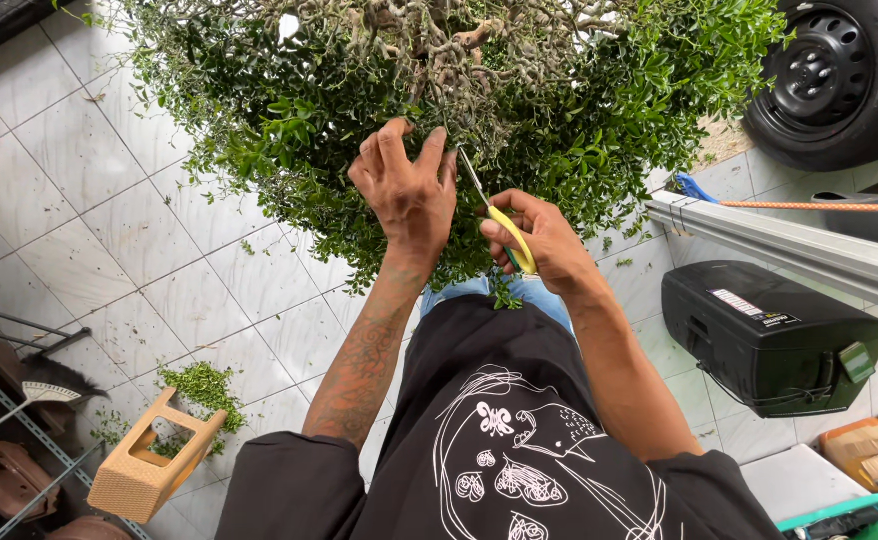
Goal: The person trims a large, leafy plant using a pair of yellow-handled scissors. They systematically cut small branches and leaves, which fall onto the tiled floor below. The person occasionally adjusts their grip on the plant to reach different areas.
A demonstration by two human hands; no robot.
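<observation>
Head view: right hand [544,240] grips yellow scissors [504,228] beside left hand [406,190] in bush [519,100].

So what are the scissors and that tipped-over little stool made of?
The yellow-handled scissors in the right hand look like smooth plastic grips with thin grey metal blades, dull-shiny. The tan stool lying on its side seems moulded plastic with a woven-look texture, though it could be real wicker.

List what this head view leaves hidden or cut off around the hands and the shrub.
- Scissors: blade tips buried in the shrub's foliage; handles covered by the right hand.
- Left hand: palm side faces away, so any twig held is unseen.
- Shrub: top cut by the upper edge; pot or base hidden by leaves.
- Tyre: cropped at the right corner.
</observation>
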